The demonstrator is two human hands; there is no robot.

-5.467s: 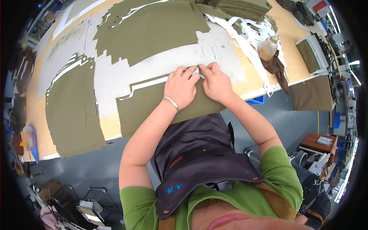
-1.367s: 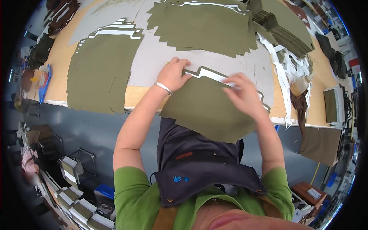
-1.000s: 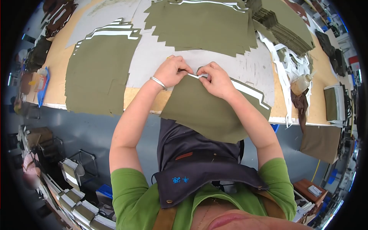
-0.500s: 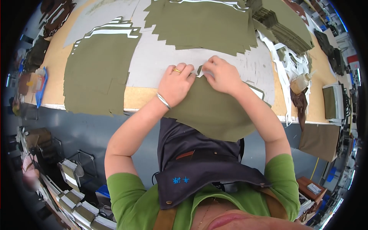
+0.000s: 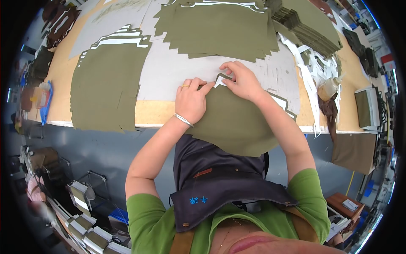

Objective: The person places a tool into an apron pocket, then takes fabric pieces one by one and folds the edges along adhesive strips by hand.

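An olive fabric piece (image 5: 237, 122) lies at the table's front edge and hangs partly over it. Along its stepped upper edge runs a white strip (image 5: 278, 100). My left hand (image 5: 192, 99) rests on the fabric's upper left part, index finger stretched toward the white strip at the notch, the other fingers slightly bent and apart. Just right of the notch is my right hand (image 5: 243, 82), its thumb on the strip and its index finger raised apart from it. My palms and wrists hide parts of the strip.
Olive pieces with white strips lie at the left (image 5: 105, 84) and at the back (image 5: 215, 29). A folded olive stack (image 5: 308, 31), white strips (image 5: 302, 63) and a bottle (image 5: 327, 89) on dark cloth are at the right. A blue tray (image 5: 45, 103) sits far left.
From the fabric's upper left edge and right part, both hands have come together at the notch. Most recently, my right fingers have opened and lifted slightly, and the white corner shows more.
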